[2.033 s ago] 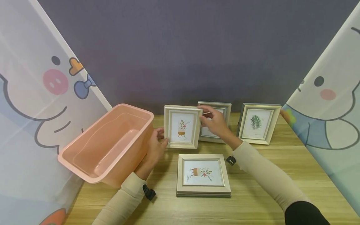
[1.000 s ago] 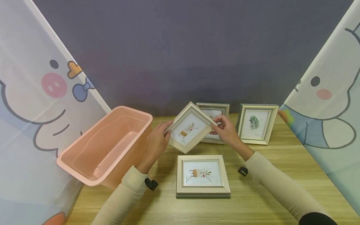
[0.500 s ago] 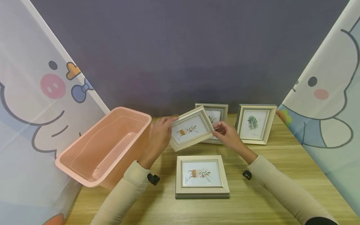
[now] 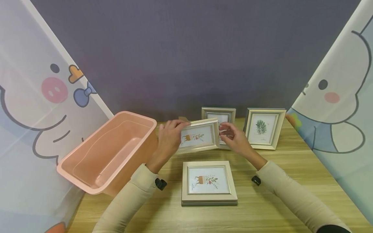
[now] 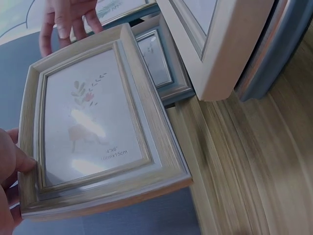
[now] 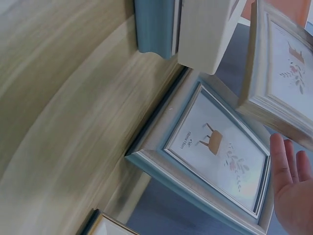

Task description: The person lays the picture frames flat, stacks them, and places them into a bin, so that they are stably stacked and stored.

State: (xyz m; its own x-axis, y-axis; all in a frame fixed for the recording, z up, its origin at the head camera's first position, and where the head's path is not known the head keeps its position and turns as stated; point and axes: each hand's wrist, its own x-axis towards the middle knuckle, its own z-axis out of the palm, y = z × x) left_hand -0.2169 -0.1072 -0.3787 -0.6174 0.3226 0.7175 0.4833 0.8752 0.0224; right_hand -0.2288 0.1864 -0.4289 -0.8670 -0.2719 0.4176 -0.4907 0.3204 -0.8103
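My left hand (image 4: 169,139) grips one end of a cream picture frame (image 4: 201,136) with a potted-plant print, now turned on its side and tilted. A brown flap (image 4: 183,119) sticks up behind its top edge. In the left wrist view, thumb and fingers pinch the rim of that picture frame (image 5: 93,117). Beside its other end is my right hand (image 4: 237,140), fingers loosely bent with nothing held. The right wrist view shows those fingers (image 6: 279,159) close to the frame's edge; contact cannot be told. A standing picture frame (image 4: 218,111) is partly hidden behind.
A stack of picture frames (image 4: 209,196) lies flat on the wooden table (image 4: 262,207) in front. Another picture frame (image 4: 263,129) with a green leaf print stands at the right. To the left is a pink plastic bin (image 4: 109,155). Printed panels flank the table.
The held frame has been lifted from upright and turned clockwise onto its side. My left hand has shifted to its upper edge; my right hand has come off its right corner.
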